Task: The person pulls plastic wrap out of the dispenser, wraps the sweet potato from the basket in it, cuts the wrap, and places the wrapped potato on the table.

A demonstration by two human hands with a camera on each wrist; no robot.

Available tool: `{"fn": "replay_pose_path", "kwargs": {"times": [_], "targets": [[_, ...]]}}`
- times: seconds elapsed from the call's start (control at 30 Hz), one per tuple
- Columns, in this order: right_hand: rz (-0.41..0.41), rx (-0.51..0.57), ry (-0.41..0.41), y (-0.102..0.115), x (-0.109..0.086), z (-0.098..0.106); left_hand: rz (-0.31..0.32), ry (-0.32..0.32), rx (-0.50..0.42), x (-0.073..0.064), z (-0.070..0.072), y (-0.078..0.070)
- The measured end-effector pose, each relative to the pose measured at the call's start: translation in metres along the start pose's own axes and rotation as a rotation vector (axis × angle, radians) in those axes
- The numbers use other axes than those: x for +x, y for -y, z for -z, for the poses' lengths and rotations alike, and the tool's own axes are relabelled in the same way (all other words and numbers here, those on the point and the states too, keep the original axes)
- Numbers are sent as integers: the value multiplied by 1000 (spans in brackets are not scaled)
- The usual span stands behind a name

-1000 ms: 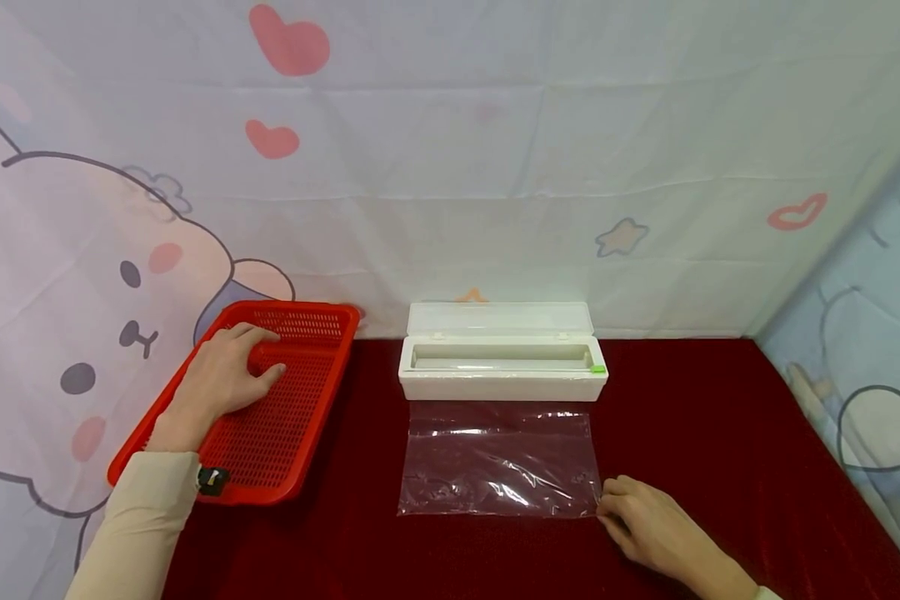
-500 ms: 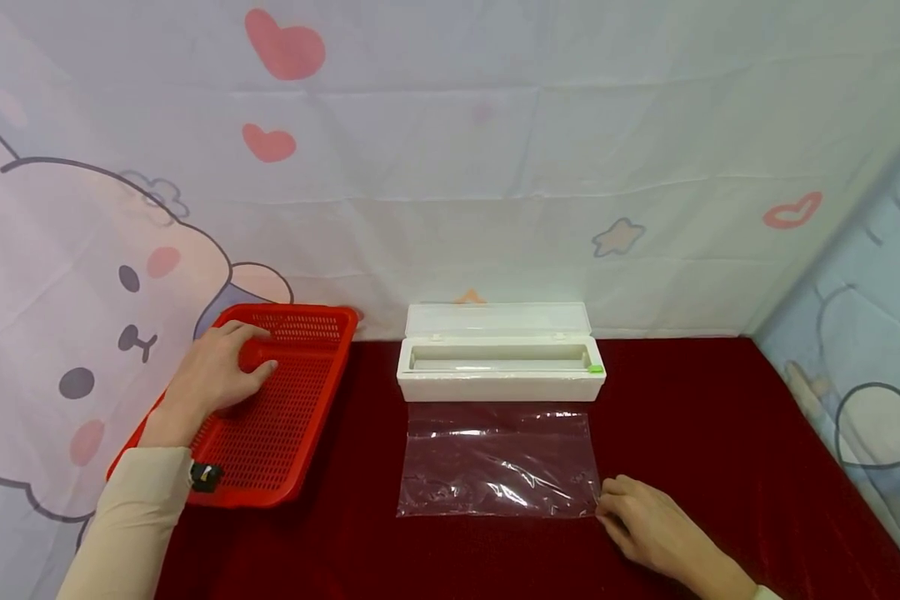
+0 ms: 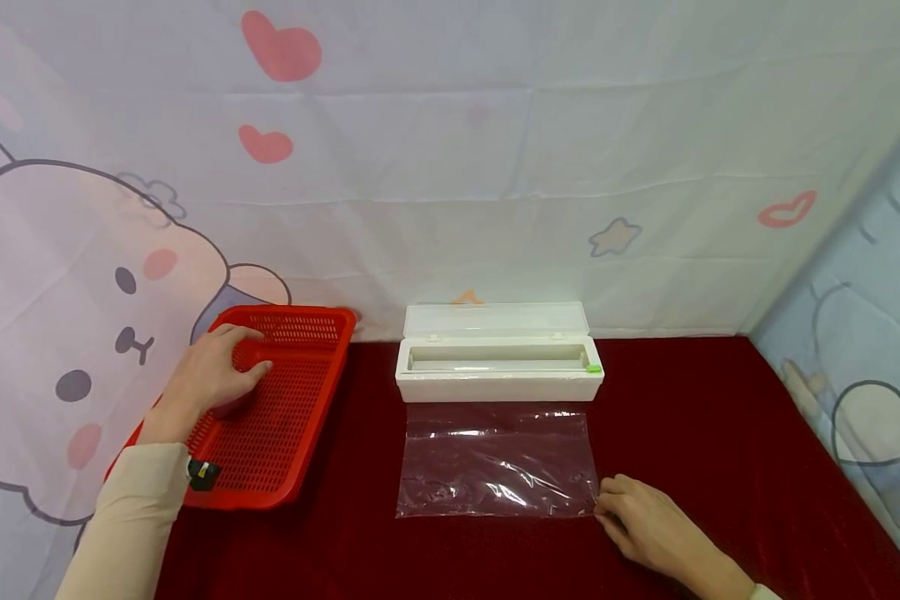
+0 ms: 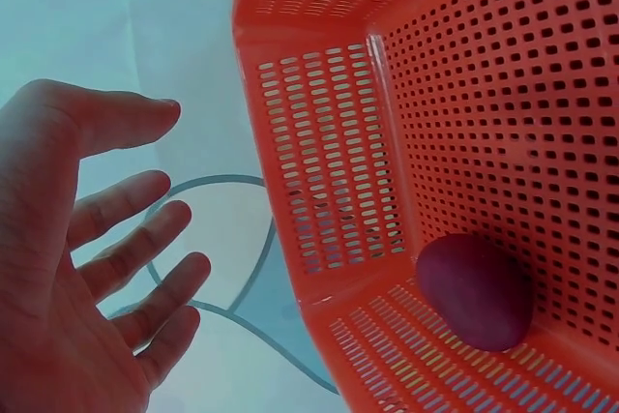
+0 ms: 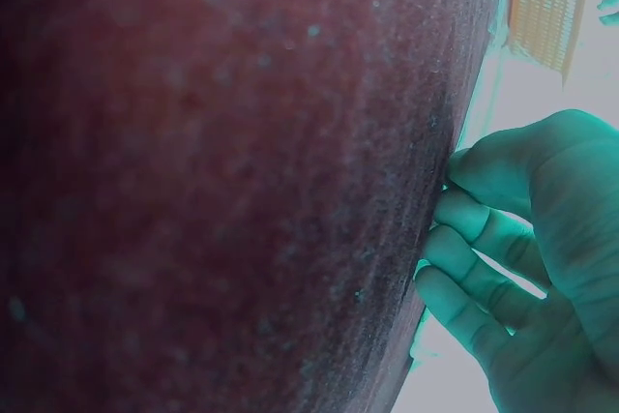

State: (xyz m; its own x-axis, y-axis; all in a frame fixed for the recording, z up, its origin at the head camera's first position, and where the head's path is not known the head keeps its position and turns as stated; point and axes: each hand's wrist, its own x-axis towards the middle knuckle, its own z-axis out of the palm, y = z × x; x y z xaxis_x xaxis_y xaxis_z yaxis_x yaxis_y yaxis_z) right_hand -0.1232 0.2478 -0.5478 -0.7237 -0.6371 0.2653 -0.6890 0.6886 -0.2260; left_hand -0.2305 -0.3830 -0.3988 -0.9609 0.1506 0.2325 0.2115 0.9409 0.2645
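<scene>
My left hand point(image 3: 213, 371) hovers over the red plastic basket point(image 3: 292, 417), fingers spread and nothing between them. In the left wrist view a smooth, dark purple oval thing point(image 4: 476, 291) lies against the inner corner of the basket, apart from the fingertips. From the head view it is mostly hidden below the hand. A sheet of clear plastic wrap point(image 3: 495, 467) lies flat, drawn out from a white wrap dispenser point(image 3: 502, 387). At its near right corner my right hand point(image 3: 641, 525) pinches the film between thumb and fingers, low against the table.
The dispenser's lid point(image 3: 495, 318) is tipped up at the back, and a green slider point(image 3: 594, 368) sits at its right end. Dark red cloth point(image 3: 705, 433) covers the table. A printed curtain point(image 3: 450, 150) hangs right behind the basket and dispenser.
My left hand has shifted slightly left over the basket, uncovering a bit of the purple thing. The right hand and the film stay in place; the head view has turned slightly.
</scene>
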Motion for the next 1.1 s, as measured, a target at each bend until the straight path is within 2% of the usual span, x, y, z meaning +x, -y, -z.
{"fn": "replay_pose_path", "kwargs": {"times": [0.27,0.53,0.73,0.93,1.1], "targets": [[-1,4,-17,1,-2,-2,24,15,0,-1,-6,11],[-25,25,14,0,-3,1,85,101,-9,1,-10,18],[-4,5,-20,-1,-3,-1,94,112,-20,3,-13,25],[16,-11,-44,-2,-3,-1,133,140,-33,4,-15,29],[-12,2,-11,-2,-3,0,161,161,-26,6,-17,32]]}}
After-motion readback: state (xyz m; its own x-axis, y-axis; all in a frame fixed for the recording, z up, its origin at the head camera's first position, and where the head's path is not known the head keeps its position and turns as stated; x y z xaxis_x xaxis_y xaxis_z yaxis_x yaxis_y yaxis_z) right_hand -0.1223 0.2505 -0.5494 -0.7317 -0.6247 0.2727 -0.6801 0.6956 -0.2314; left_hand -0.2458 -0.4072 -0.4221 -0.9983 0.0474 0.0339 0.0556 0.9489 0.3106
